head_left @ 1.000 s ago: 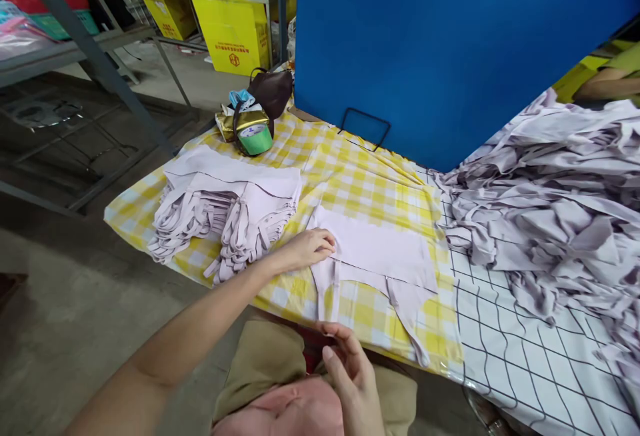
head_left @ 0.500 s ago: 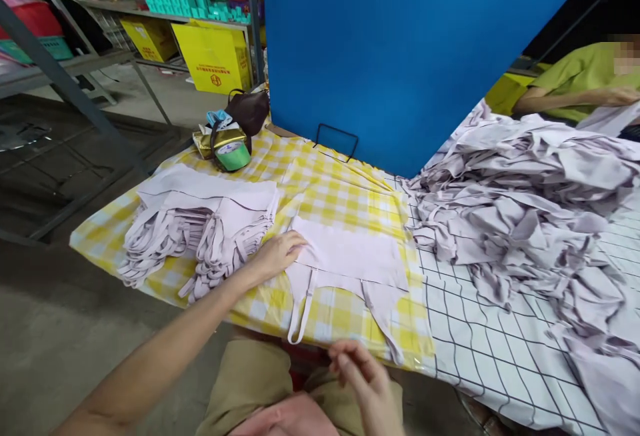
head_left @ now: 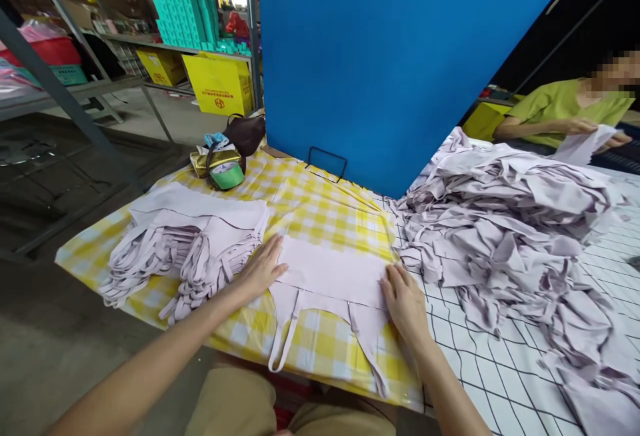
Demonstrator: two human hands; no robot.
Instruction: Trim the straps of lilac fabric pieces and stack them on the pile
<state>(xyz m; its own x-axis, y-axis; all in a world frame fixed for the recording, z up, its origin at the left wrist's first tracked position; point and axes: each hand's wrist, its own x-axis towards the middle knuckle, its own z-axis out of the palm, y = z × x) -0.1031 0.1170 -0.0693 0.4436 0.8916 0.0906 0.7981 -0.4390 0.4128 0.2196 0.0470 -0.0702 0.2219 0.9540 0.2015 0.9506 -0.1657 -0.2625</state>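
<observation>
A pale lilac camisole (head_left: 330,273) lies flat on the yellow checked cloth (head_left: 325,216), its straps pointing toward me. My left hand (head_left: 263,266) rests at its left edge, fingers stretched out and thumb on the fabric. At the opposite edge my right hand (head_left: 404,296) lies with its fingers extended on the fabric. Neither hand grips anything. Just left of my left hand sits a neat stack of matching camisoles (head_left: 200,213), their straps hanging together in loops.
A loose heap of lilac garments (head_left: 505,223) covers the white gridded cloth (head_left: 480,363) at right. A blue board (head_left: 400,69) stands behind. Green tape (head_left: 227,175) and a dark bag (head_left: 246,135) lie at the back left. A co-worker (head_left: 555,109) handles fabric at far right.
My right hand has moved from near my lap up to the camisole's right edge. My left hand has flattened out at the left edge. The view has tilted up slightly.
</observation>
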